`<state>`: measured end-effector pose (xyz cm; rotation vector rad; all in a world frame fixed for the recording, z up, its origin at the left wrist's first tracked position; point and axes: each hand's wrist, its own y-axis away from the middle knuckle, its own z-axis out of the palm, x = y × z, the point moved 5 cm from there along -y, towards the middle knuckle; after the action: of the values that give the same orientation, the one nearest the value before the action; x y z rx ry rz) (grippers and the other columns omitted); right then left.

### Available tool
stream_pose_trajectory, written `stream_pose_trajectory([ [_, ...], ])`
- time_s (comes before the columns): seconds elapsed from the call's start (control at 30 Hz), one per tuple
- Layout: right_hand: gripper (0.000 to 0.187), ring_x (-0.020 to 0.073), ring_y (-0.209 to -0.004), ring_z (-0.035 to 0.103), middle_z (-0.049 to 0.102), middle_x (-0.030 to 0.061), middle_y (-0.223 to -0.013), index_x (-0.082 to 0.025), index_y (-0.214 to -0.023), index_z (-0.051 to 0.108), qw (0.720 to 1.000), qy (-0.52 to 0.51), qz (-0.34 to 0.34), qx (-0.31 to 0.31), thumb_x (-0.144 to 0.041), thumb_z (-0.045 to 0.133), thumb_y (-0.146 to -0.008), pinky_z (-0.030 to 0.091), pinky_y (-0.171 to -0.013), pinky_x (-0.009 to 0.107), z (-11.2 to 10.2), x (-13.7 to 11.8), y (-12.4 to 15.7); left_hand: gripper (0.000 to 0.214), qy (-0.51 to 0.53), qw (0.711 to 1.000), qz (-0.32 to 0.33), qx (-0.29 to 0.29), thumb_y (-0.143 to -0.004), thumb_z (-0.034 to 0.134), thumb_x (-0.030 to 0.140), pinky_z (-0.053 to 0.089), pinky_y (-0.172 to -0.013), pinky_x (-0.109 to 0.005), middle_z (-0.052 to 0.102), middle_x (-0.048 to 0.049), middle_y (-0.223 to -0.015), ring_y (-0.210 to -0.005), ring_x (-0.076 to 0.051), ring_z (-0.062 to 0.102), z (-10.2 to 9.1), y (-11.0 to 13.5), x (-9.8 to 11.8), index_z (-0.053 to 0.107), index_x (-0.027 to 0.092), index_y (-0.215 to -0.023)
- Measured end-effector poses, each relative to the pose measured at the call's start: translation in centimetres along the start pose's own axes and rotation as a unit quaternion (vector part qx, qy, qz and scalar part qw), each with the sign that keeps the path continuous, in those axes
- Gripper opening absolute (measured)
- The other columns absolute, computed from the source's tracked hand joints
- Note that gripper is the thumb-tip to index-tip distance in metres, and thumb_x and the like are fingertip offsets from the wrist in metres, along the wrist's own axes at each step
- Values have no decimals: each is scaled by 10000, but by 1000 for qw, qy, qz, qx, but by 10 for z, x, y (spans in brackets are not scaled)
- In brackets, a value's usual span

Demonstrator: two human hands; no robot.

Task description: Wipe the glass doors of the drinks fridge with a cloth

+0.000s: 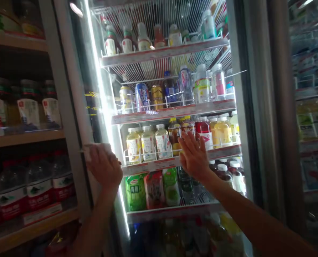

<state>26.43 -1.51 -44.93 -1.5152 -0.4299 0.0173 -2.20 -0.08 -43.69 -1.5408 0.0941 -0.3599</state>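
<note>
My left hand (pixel 104 166) is at the left edge of a lit drinks fridge, pressed over a pale, crumpled cloth (pixel 95 147) whose edge shows above the fingers. The cloth is blurred and mostly covered by the hand. My right hand (pixel 193 153) is raised, palm forward and fingers stretched out, in front of the third shelf. It appears to lie against the fridge's glass door, and nothing shows in it. Behind its fingers are brown bottles with yellow caps (pixel 174 130) and a red bottle (pixel 204 132).
White-capped pale bottles (pixel 148 143), cans (pixel 142 97) and green and red pouches (pixel 134 192) fill the fridge shelves. To the left, a shelf unit (pixel 27 139) carries jars and red-labelled water bottles (pixel 37 184). A metal door post (pixel 275 107) stands at the right.
</note>
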Motion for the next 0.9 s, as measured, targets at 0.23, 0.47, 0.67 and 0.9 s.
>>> stream_pose_trajectory([
  [0.23, 673, 239, -1371, 278, 427, 94, -1414, -200, -1464, 143, 1000, 0, -5, -6, -254, 438, -862, 178, -1120, 503, 0, 0, 1, 461, -5, 949, 306, -75, -874, 466, 324, 125, -1135, -440, 426, -96, -1411, -1350, -219, 320, 19, 65, 102, 438, 238, -1326],
  [0.47, 718, 238, -1377, 260, 324, 58, -1481, -244, -1473, 68, 999, -19, -2, -30, -237, 428, -852, 146, -1129, 507, 1, 4, 4, 534, -50, 989, 139, -20, -893, 424, 306, 87, -1128, -468, 310, -127, -1473, -1385, -227, 237, -3, 47, 14, 307, 217, -1406],
  [0.67, 736, 248, -1387, 233, 301, 69, -1491, -234, -1472, 83, 999, -27, 0, -21, -238, 452, -835, 139, -1127, 522, 3, 1, 4, 508, 5, 966, 252, -53, -893, 411, 324, 101, -1134, -432, 341, -108, -1461, -1384, -210, 242, 9, 78, 75, 350, 211, -1384],
  [0.9, 695, 240, -1388, 234, 292, 69, -1495, -250, -1465, 123, 999, -17, 2, -38, -265, 456, -854, 125, -1129, 503, -9, 14, 11, 443, -55, 984, 169, -30, -893, 410, 302, 116, -1125, -430, 432, -130, -1402, -1359, -201, 303, 0, 73, 28, 436, 207, -1325],
])
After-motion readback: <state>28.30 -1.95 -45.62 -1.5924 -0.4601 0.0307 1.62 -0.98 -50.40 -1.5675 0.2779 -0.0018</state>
